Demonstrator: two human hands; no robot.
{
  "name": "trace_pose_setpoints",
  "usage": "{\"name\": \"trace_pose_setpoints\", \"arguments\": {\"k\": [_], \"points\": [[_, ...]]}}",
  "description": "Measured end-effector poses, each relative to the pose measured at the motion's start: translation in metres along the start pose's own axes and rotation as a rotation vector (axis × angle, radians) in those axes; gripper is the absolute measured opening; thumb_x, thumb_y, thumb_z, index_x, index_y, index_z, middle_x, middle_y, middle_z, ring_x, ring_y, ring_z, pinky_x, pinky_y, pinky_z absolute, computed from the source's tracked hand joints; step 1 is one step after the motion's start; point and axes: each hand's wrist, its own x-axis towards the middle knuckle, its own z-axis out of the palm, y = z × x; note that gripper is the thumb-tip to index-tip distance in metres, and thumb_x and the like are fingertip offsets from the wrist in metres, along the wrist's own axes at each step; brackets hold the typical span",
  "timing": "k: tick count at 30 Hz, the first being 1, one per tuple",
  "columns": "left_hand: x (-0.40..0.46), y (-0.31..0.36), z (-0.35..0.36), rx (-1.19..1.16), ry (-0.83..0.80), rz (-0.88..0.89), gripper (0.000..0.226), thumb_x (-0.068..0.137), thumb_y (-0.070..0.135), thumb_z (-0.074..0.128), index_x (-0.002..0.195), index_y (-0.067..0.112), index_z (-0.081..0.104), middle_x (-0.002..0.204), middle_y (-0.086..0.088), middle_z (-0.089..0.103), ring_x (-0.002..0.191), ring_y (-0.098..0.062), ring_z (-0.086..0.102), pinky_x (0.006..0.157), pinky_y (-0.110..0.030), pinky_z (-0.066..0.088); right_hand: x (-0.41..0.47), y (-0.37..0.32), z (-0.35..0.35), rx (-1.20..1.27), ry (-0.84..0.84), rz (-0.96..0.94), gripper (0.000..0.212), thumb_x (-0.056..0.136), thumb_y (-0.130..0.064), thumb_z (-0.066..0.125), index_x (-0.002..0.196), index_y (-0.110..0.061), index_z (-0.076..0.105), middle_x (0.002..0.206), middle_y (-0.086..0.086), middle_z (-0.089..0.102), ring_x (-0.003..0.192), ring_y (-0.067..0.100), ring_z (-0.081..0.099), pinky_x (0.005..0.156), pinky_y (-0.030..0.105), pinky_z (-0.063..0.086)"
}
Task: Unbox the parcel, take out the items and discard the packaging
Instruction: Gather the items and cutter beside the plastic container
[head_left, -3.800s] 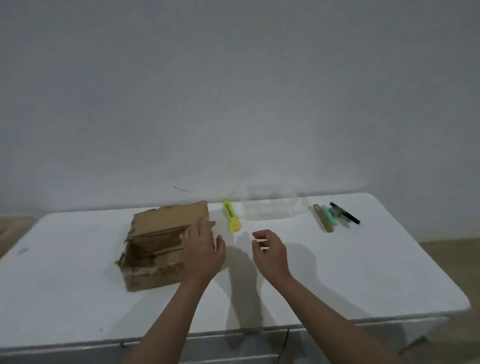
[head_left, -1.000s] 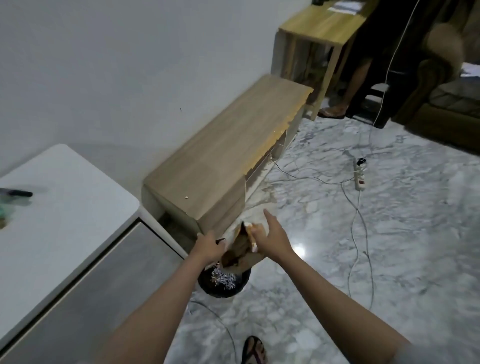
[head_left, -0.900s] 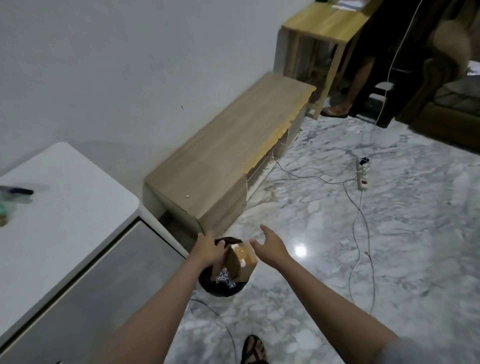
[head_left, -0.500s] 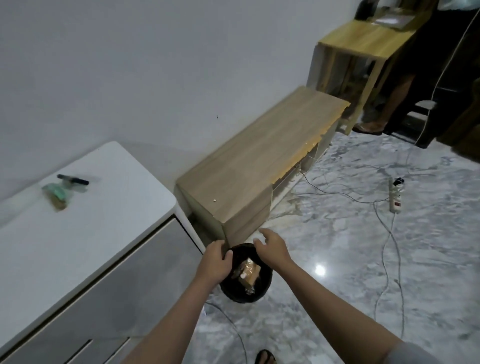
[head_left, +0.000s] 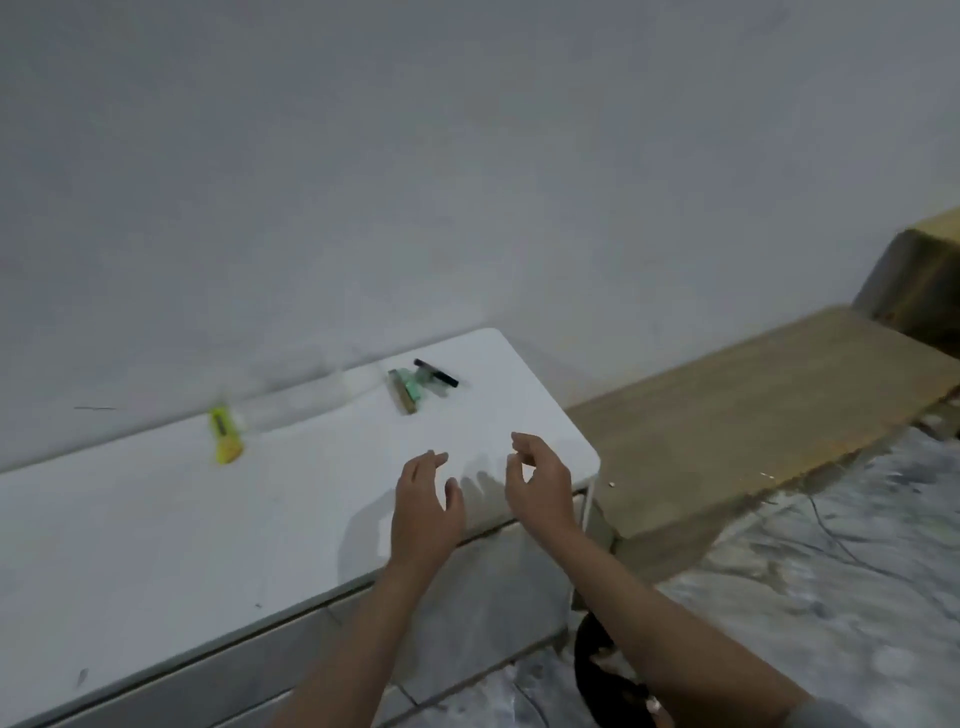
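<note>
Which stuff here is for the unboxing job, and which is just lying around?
For the job:
- round black bin on the floor
- yellow plastic box cutter
- left hand and right hand, both empty

Just lying about:
- black marker pen
- green and brown sticks
- long low wooden bench

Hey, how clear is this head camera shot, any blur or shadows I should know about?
Head view: dim, even light; motion blur smears the yellow cutter and the green and black items near the wall. Both hands, left hand and right hand, stay fairly sharp and cast soft shadows on the white table. Wide-angle distortion bows the table's edges. No glare shows.
</note>
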Motion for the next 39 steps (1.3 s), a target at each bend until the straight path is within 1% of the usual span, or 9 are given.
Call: {"name": "trace_pose_setpoints", "arguments": {"k": [5, 10, 14, 18, 23, 27, 33, 36, 39], "points": [[0.041, -0.078, -0.075, 0.048, 0.166, -0.088, 0.033, 0.087, 0.009, 0.058, 0.120, 0.005, 0.056, 0.124, -0.014, 0.054, 0.121, -0.027, 0.049, 0.096, -0.025, 0.034, 0.014, -0.040, 0.090, -0.059, -0.135, -0.106, 0.033, 0.091, -0.013, 0.053, 0.124, -0.012, 0.056, 0.124, 0.003, 0.058, 0.105, 0.014, 0.054, 0.088, 0.019, 0.038], [0.072, -0.139, -0.125, 0.059, 0.208, -0.154, 0.039, 0.083, 0.009, 0.062, 0.121, 0.001, 0.054, 0.121, -0.018, 0.052, 0.116, -0.034, 0.050, 0.092, -0.038, 0.042, 0.032, -0.060, 0.144, -0.129, -0.095, -0.145, 0.033, 0.089, -0.012, 0.055, 0.121, -0.008, 0.056, 0.122, 0.009, 0.057, 0.116, 0.023, 0.051, 0.094, 0.024, 0.035], [0.102, -0.176, -0.152, 0.076, 0.212, -0.240, 0.056, 0.079, 0.025, 0.062, 0.124, -0.005, 0.050, 0.123, -0.027, 0.049, 0.117, -0.044, 0.048, 0.095, -0.048, 0.043, 0.059, -0.065, 0.170, -0.275, -0.040, -0.178, 0.039, 0.083, -0.013, 0.061, 0.122, -0.005, 0.056, 0.117, 0.013, 0.059, 0.112, 0.033, 0.050, 0.091, 0.035, 0.040], [0.136, -0.190, -0.161, 0.092, 0.236, -0.270, 0.075, 0.083, 0.030, 0.067, 0.138, -0.007, 0.034, 0.142, -0.029, 0.035, 0.133, -0.043, 0.033, 0.107, -0.049, 0.031, 0.109, -0.060, 0.184, -0.623, -0.076, -0.211, 0.057, 0.076, -0.032, 0.062, 0.128, -0.012, 0.049, 0.129, 0.014, 0.052, 0.120, 0.037, 0.049, 0.098, 0.049, 0.042], [0.172, -0.201, -0.156, 0.114, 0.213, -0.313, 0.088, 0.083, 0.042, 0.065, 0.144, -0.005, 0.022, 0.149, -0.027, 0.023, 0.138, -0.043, 0.024, 0.110, -0.049, 0.027, 0.159, -0.051, 0.193, -1.008, -0.178, -0.062, 0.084, 0.074, -0.061, 0.058, 0.142, -0.036, 0.016, 0.142, 0.014, 0.028, 0.127, 0.039, 0.034, 0.104, 0.054, 0.025], [0.185, -0.212, -0.146, 0.104, 0.205, -0.328, 0.091, 0.083, 0.044, 0.065, 0.143, -0.008, 0.020, 0.150, -0.025, 0.025, 0.140, -0.038, 0.022, 0.112, -0.044, 0.024, 0.173, -0.022, 0.202, -1.075, -0.199, -0.078, 0.075, 0.082, -0.061, 0.049, 0.145, -0.038, 0.014, 0.139, 0.013, 0.031, 0.117, 0.035, 0.040, 0.096, 0.046, 0.037], [0.184, -0.226, -0.130, 0.077, 0.192, -0.326, 0.087, 0.084, 0.038, 0.064, 0.142, -0.010, 0.021, 0.151, -0.025, 0.024, 0.145, -0.034, 0.011, 0.114, -0.035, 0.017, 0.174, 0.013, 0.204, -0.769, -0.134, -0.314, 0.051, 0.079, -0.031, 0.061, 0.128, -0.020, 0.054, 0.107, 0.022, 0.054, 0.081, 0.042, 0.056, 0.064, 0.045, 0.052], [0.182, -0.231, -0.123, 0.034, 0.238, -0.293, 0.086, 0.086, 0.039, 0.060, 0.146, -0.005, 0.016, 0.155, -0.018, 0.019, 0.147, -0.024, 0.002, 0.111, -0.027, 0.013, 0.177, 0.015, 0.204, -0.528, -0.122, -0.348, 0.051, 0.083, -0.039, 0.049, 0.128, -0.017, 0.055, 0.112, 0.020, 0.053, 0.093, 0.039, 0.055, 0.077, 0.038, 0.047], [0.182, -0.231, -0.117, 0.000, 0.281, -0.278, 0.092, 0.085, 0.053, 0.052, 0.148, 0.000, 0.012, 0.157, -0.014, 0.016, 0.146, -0.016, 0.001, 0.112, -0.027, 0.015, 0.177, -0.013, 0.210, -0.207, -0.067, -0.369, 0.057, 0.084, -0.040, 0.052, 0.134, -0.013, 0.050, 0.115, 0.012, 0.044, 0.105, 0.022, 0.049, 0.085, 0.023, 0.042]]}}
